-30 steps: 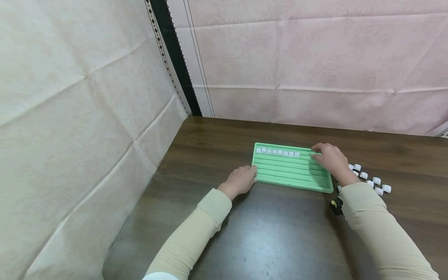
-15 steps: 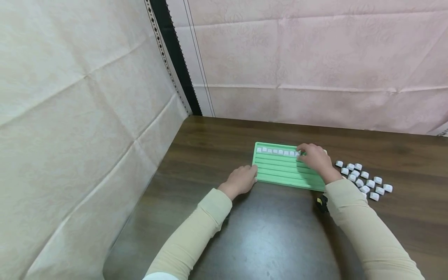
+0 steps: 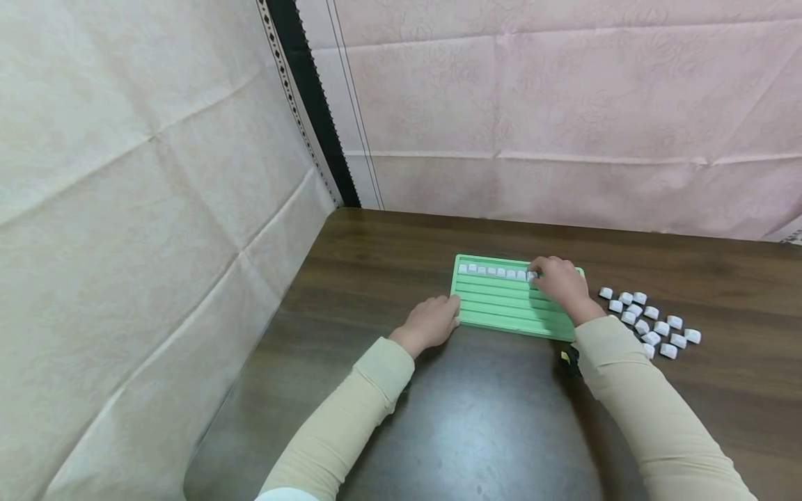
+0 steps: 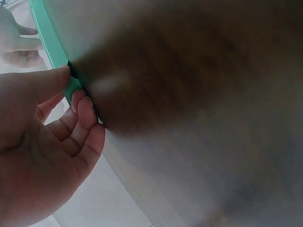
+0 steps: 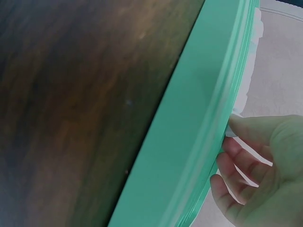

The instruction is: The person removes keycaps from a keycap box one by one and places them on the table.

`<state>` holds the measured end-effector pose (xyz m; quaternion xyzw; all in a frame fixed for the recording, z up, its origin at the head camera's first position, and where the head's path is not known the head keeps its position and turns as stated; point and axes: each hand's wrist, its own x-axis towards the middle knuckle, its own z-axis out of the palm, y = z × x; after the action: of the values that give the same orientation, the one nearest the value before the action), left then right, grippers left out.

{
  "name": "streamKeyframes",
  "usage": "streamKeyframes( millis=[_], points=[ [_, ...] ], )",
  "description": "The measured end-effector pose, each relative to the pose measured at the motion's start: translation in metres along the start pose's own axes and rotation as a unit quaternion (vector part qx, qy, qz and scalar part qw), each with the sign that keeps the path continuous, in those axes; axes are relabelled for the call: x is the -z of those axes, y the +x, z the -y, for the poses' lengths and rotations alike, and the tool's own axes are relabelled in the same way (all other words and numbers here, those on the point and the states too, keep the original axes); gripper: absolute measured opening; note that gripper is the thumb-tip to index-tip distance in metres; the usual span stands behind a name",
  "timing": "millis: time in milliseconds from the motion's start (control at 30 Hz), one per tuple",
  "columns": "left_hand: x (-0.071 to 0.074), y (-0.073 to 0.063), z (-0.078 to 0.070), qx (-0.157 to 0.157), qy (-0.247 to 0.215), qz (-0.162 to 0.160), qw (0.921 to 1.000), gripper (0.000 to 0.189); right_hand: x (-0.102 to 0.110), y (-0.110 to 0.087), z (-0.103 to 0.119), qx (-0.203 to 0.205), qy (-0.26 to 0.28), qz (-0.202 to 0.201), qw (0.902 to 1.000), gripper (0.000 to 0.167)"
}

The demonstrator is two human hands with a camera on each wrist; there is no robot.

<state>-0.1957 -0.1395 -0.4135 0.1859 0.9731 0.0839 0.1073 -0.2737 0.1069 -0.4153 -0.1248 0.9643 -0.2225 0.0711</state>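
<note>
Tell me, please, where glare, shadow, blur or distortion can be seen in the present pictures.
Head view: pale glare on the table, a dark shadow along the right sleeve; left wrist view: dark, soft shadow beside the green tray, wood grain blurred; right wrist view: table blurred too, and the tray's far edge looks curved, probably lens distortion.

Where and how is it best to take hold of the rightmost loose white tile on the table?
Probably pinch the rightmost loose white tile by two opposite side faces, coming from above and the right: it is a small, low block on the table, and the other loose tiles lie to its left.
</note>
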Motion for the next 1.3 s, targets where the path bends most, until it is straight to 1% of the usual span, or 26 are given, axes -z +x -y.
streamKeyframes(
  millis=[333,567,700,1067,1300],
  points=[
    [0.001,-0.001,-0.002,-0.002,-0.001,0.004,1.0000,0.013,0.006,-0.003,-0.007,-0.026,0.002,0.005,0.9996,0.031],
    [0.002,-0.001,-0.002,0.004,-0.007,0.007,0.9999,0.013,0.018,-0.011,-0.020,-0.028,0.005,-0.010,0.9995,0.032],
    [0.003,-0.001,-0.001,0.005,-0.005,0.009,0.9999,0.013,0.026,-0.017,-0.032,-0.034,0.004,-0.014,0.9993,0.034],
    [0.005,-0.001,0.001,0.005,-0.007,0.012,0.9999,0.013,0.049,-0.035,-0.068,-0.073,0.015,-0.029,0.9968,0.037],
    [0.003,0.000,0.000,0.001,-0.005,0.011,0.9999,0.014,0.062,-0.057,-0.098,-0.113,0.011,-0.033,0.9929,0.038]
  ],
)
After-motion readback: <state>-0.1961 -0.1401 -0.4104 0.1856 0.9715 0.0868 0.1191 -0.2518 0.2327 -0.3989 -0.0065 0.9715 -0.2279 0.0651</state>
